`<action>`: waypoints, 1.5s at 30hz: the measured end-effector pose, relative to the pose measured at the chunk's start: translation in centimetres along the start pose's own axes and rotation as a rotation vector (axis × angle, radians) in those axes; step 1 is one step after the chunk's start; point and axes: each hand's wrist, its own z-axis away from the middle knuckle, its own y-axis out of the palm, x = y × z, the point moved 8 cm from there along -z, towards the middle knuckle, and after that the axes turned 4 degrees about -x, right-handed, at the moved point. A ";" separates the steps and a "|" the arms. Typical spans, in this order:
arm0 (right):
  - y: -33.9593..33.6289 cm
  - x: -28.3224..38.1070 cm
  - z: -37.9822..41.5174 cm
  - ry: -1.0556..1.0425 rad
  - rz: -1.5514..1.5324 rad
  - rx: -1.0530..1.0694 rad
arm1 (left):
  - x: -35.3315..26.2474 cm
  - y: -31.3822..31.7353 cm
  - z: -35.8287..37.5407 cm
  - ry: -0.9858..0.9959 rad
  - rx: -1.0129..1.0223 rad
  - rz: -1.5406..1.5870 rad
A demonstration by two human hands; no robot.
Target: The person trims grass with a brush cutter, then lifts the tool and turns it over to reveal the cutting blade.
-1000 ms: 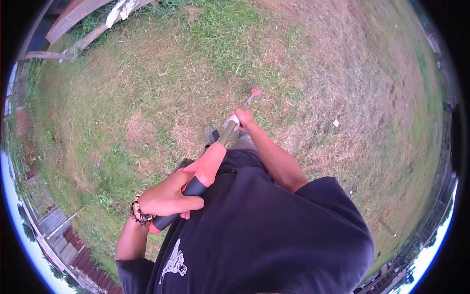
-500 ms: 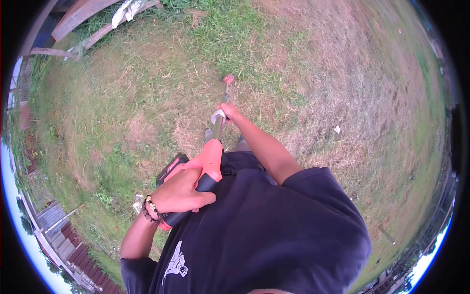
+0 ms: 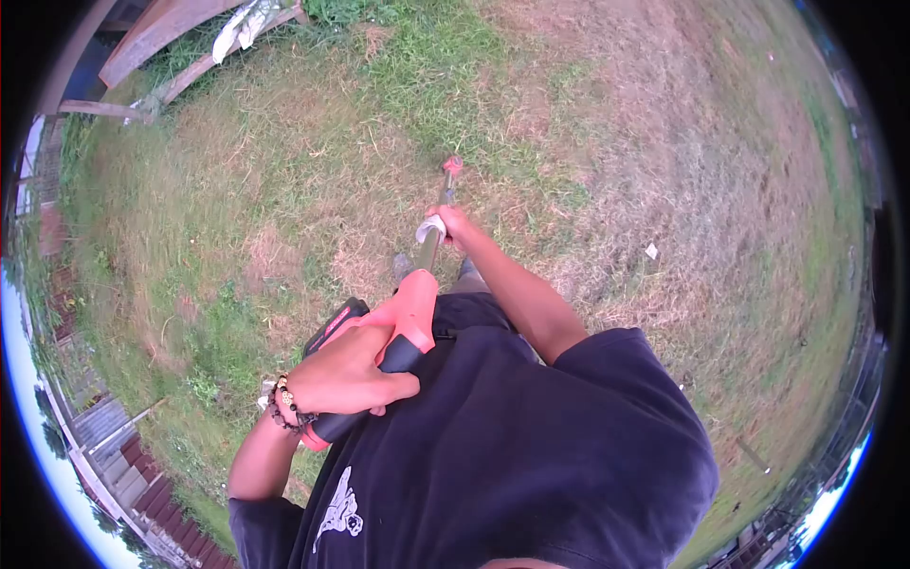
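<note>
My left hand, with beaded bracelets at the wrist, is wrapped round the black and orange-red rear handle of a long-shafted grass trimmer, close to my body. A dark battery pack sits at the handle's left side. My right hand grips the shaft farther forward, beside a whitish ring-shaped part. Beyond it, the trimmer's small red head is low over the grass; its cutting end cannot be made out.
Green and dry, cut-looking grass surrounds me. Wooden boards with a white cloth stand at the upper left. A pale scrap lies at the right. My shoes show beside the shaft. Corrugated sheets edge the lower left.
The trimmer's head has swung slightly right and closer to me. My right hand has shifted a little right and down with the shaft; my left hand keeps its hold.
</note>
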 end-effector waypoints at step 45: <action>-3.9 1.8 -2.0 0.079 -0.538 -0.300 | -4.0 -7.3 -2.2 0.093 0.234 0.085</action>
